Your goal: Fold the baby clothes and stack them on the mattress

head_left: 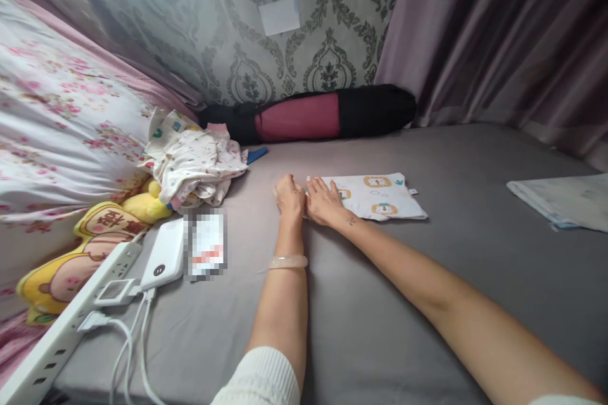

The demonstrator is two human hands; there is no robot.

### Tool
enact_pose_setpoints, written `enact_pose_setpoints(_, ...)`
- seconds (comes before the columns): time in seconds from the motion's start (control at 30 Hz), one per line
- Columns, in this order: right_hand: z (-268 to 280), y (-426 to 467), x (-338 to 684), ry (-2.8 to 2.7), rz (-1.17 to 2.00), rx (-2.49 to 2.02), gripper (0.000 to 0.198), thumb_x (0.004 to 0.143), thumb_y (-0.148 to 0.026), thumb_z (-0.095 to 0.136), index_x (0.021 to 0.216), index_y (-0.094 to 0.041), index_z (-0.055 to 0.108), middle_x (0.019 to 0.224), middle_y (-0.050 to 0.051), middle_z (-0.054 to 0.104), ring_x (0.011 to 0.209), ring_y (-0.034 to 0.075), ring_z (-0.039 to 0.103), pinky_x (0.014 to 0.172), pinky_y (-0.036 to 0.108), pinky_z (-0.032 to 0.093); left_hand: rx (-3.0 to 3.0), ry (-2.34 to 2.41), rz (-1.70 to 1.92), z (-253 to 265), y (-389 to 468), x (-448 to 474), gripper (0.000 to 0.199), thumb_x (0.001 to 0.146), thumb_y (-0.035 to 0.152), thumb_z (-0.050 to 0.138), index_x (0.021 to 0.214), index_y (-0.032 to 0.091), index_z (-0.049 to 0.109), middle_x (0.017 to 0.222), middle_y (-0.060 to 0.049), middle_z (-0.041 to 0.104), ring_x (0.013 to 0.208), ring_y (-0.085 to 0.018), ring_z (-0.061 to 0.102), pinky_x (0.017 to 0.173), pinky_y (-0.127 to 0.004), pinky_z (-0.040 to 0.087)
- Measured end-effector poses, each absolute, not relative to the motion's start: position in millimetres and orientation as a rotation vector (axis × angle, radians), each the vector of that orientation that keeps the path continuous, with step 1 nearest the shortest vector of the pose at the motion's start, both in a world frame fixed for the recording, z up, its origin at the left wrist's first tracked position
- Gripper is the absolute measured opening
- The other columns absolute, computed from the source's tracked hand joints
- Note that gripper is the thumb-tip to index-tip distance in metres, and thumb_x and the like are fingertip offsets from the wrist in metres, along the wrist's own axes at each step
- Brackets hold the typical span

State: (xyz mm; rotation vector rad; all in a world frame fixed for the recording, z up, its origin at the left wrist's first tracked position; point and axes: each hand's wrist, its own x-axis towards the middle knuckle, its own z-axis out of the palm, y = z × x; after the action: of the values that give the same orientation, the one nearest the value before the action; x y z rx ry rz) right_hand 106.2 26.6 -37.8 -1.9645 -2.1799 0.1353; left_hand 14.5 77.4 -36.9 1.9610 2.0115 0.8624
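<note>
And here's the right hand (325,202), opened out flat, palm down, fingers reaching forward over the left end of the folded printed cloth (380,199)! That cloth lies around the middle of the grey-sheeted bed (427,155), nearer its far edge, small white tag out to the right. Right alongside, the left hand (289,196), bangle (288,262) on the forearm, fingers curled in, just off the cloth's left edge; whether they pinch any fabric, I cannot tell from here. Along the far edge, a black-and-red bolster (299,117). Over at the right edge, another folded cloth (565,202). Toward the left edge, a clothes pile (197,158), with a white power bank (165,253) nearer us, and down in the near-left corner, a power strip (71,323)!
</note>
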Motion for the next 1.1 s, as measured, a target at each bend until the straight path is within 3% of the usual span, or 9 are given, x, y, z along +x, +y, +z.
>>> enact_pose_setpoints(0.57,-32,13,116,-2.168,0.209,-1.92,0.057,0.095,-0.028,0.023,0.148,-0.008,0.032,0.156,0.014,0.026,0.144,0.025,0.021,0.115,0.05,0.012,2.053,1.964,0.844,-36,75,21,0.039,0.091,0.014,0.034,0.119,0.015,0.06,0.12,-0.011,0.066,0.118,-0.021,0.056,0.104,-0.034,0.037)
enact_pose_setpoints(0.73,-32,17,129,-2.163,0.094,-1.956,0.054,0.097,-0.032,0.026,0.145,-0.011,0.038,0.155,0.014,0.028,0.144,0.027,0.02,0.115,0.052,0.008,2.048,1.966,0.834,-35,73,23,0.038,0.091,0.013,0.034,0.118,0.014,0.06,0.122,-0.012,0.065,0.118,-0.021,0.056,0.102,-0.034,0.038)
enact_pose_setpoints(1.1,-41,22,129,-2.251,0.207,-1.872,0.058,0.098,-0.039,0.021,0.149,-0.014,0.032,0.156,0.011,0.029,0.143,0.029,0.022,0.114,0.055,0.013,2.062,1.924,0.786,-36,74,25,0.038,0.09,0.013,0.036,0.119,0.017,0.06,0.122,-0.011,0.065,0.117,-0.02,0.058,0.103,-0.034,0.038)
